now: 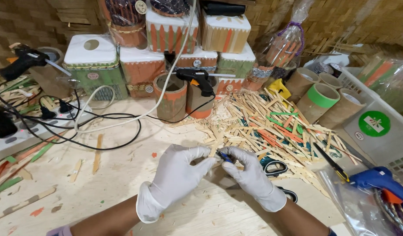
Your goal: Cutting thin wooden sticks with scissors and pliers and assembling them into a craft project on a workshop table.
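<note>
We hold a small blue tool between our two gloved hands: the left hand pinches it with closed fingertips from one side, and the right hand is closed on it from the other side. What kind of tool it is, we cannot tell. It stays just above the wooden table, in front of us.

Far behind the grip stands a stack of square boxes with white lids and orange or green stripes, some with small round labels. To the right of the grip is a white plastic basket with a round green sticker. Just behind the hands lies a pile of flat wooden sticks, some orange and green. Near the right hand lie black scissors.
</note>
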